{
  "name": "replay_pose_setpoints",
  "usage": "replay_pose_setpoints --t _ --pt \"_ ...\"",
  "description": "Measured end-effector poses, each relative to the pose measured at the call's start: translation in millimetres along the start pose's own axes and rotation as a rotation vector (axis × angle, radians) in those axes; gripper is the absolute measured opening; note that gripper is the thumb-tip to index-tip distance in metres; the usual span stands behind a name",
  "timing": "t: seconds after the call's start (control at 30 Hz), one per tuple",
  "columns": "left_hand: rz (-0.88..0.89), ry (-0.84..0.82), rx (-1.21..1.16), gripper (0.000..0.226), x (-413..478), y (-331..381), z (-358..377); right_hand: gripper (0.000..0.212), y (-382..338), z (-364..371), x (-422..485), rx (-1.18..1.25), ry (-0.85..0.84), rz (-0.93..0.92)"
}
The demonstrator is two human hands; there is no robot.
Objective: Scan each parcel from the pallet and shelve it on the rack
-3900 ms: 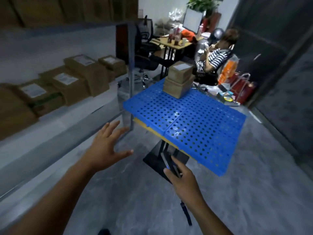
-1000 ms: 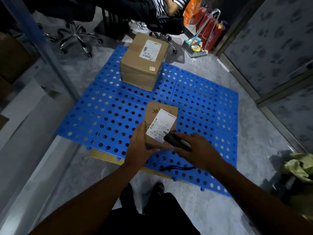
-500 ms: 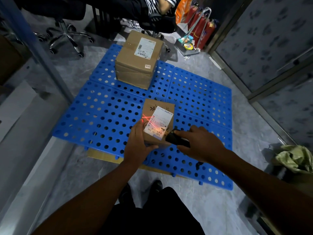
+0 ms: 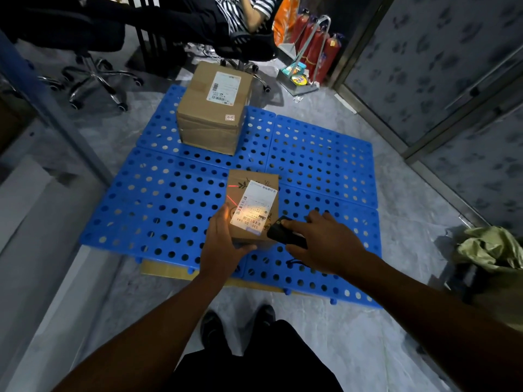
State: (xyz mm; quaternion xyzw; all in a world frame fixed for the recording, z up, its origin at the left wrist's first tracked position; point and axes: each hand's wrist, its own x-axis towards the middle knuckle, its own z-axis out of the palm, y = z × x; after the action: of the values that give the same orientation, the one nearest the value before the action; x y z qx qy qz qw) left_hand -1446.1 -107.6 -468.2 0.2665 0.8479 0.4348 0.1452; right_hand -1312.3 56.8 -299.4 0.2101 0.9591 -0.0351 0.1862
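A small cardboard parcel (image 4: 256, 190) with a white label rests on the blue perforated pallet (image 4: 158, 205). My left hand (image 4: 219, 247) grips its near left corner. My right hand (image 4: 325, 243) holds a black scanner (image 4: 285, 233) just right of the parcel, pointed at the label. Red laser lines and a bright spot fall on the label and box top. A larger parcel (image 4: 212, 114) with its own label stands at the pallet's far side. The rack's blue upright (image 4: 56, 114) rises at the left.
A person in a striped shirt (image 4: 243, 7) sits beyond the pallet, with an office chair base (image 4: 96, 80) nearby. Red fire extinguishers (image 4: 317, 49) stand at the back right. A green bag (image 4: 492, 247) lies on the floor to the right.
Earlier my hands were empty of parcels beside the rack. Since then the small parcel came to the pallet's near edge, and the scanner's light now falls brighter on the label.
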Motion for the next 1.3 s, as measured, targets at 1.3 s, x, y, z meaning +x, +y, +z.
replay_pose_setpoints --t 1.3 --pt "-0.317 0.49 -0.149 0.128 -140 63 50 0.067 89 80 15 0.753 -0.114 -0.234"
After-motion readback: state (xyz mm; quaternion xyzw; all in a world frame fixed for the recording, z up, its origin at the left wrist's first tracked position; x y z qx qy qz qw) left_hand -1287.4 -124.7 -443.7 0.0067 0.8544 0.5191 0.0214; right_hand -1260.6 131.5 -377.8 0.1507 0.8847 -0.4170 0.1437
